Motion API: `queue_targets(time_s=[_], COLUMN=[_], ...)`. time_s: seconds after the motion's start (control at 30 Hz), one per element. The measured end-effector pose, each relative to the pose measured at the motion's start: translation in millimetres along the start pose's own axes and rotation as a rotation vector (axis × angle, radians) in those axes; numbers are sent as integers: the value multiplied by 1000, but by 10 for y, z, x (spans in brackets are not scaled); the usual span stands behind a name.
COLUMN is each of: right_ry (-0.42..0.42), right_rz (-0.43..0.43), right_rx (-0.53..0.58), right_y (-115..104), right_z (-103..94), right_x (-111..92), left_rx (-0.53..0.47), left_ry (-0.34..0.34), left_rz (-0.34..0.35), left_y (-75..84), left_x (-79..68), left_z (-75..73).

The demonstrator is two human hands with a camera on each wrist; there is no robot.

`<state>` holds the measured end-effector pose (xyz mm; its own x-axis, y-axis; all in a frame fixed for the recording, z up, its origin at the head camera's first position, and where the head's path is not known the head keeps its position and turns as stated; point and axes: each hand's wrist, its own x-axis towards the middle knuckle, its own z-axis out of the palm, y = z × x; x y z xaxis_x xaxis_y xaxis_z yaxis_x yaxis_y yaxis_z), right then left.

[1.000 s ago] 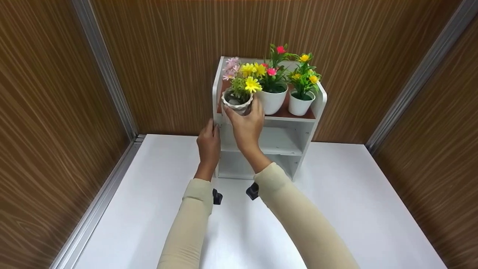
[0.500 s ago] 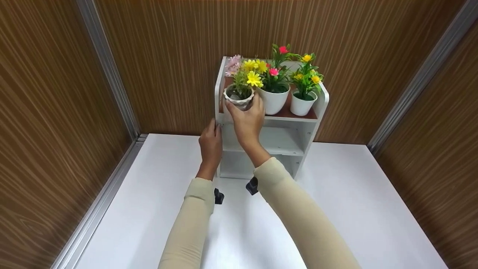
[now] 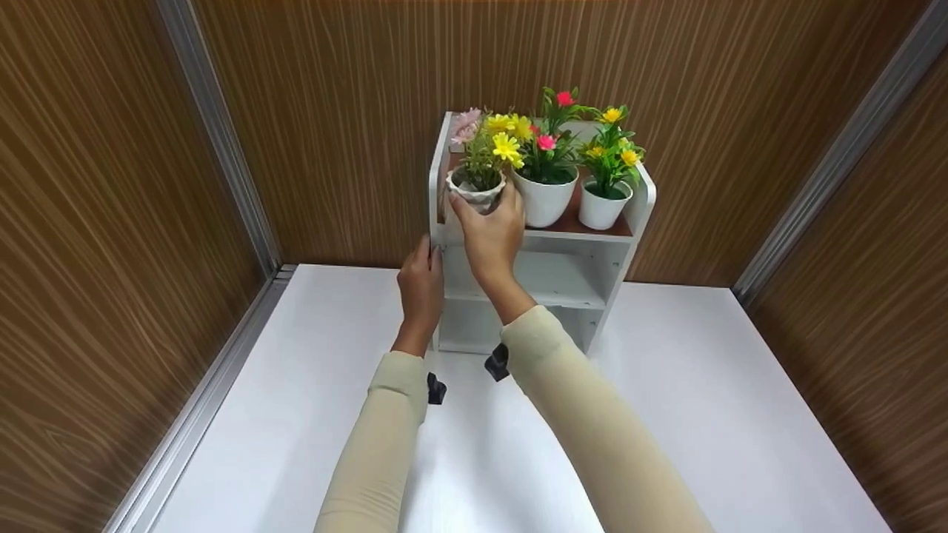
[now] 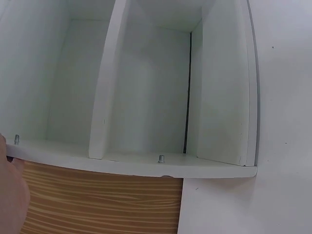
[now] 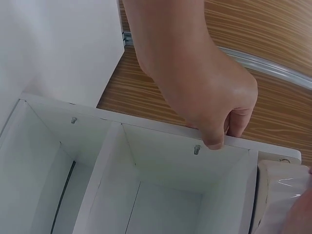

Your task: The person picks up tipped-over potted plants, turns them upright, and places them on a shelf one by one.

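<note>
A white scalloped flowerpot [image 3: 478, 197] with yellow daisies [image 3: 507, 146] and pink flowers is at the left end of the shelf unit's top. My right hand [image 3: 495, 235] grips this pot from the front, thumb on its left side, fingers on its right. Whether the pot's base touches the board is hidden. My left hand [image 3: 421, 285] holds the left side panel of the white shelf unit [image 3: 621, 259]; in the right wrist view its thumb lies on the inner face. Right beside the held pot stands a white pot [image 3: 546, 203] with red-pink flowers.
A smaller white pot [image 3: 601, 211] with yellow flowers stands at the top's right end. Two lower compartments face me, with small metal pegs [image 4: 161, 159] in the side panel. The unit stands on a white table [image 3: 681, 385] against a wood-grain wall [image 3: 355, 133].
My right hand has shifted the scalloped pot slightly up and back over the top of the unit. My left hand keeps its hold on the side panel. The head view has turned slightly left.
</note>
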<state>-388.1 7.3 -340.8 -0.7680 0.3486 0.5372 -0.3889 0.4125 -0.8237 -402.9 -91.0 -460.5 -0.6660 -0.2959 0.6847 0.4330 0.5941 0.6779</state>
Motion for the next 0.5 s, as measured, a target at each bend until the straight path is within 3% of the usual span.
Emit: queue_targets(time_s=[0.5], right_ry=[8], right_rz=[4], right_rx=[-34], right_y=[-9], right_z=[93], right_x=[66], left_rx=[-11], left_ry=[22], left_rz=[11], left_y=[5], left_x=[-9], left_z=[-9])
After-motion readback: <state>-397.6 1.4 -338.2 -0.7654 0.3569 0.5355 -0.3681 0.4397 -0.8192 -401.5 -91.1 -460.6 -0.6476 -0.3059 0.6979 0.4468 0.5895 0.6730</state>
